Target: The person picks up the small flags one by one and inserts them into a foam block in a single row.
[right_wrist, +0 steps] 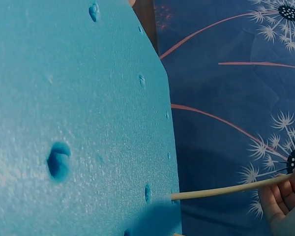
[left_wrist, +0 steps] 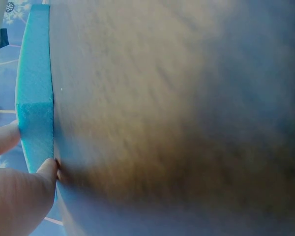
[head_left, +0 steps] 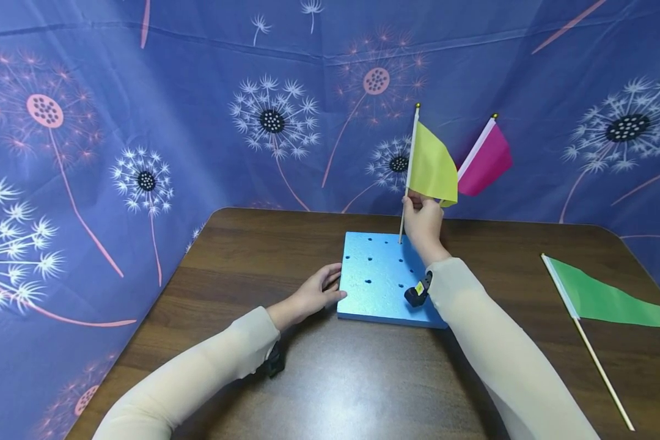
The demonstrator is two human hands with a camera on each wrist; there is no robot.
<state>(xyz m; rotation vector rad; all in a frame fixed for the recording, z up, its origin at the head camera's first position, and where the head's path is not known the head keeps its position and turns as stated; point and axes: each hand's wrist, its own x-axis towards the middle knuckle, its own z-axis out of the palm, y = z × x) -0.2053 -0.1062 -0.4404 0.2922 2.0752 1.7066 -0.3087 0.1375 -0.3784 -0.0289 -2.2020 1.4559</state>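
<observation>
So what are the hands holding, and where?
The right hand grips the yellow flag by its stick, just below the cloth. The left hand rests against the blue board.

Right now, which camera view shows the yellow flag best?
The head view: it shows the yellow flag, cloth and most of the stick. The right wrist view shows only some stick, between the right hand and the board; the left wrist view, nothing of it.
</observation>
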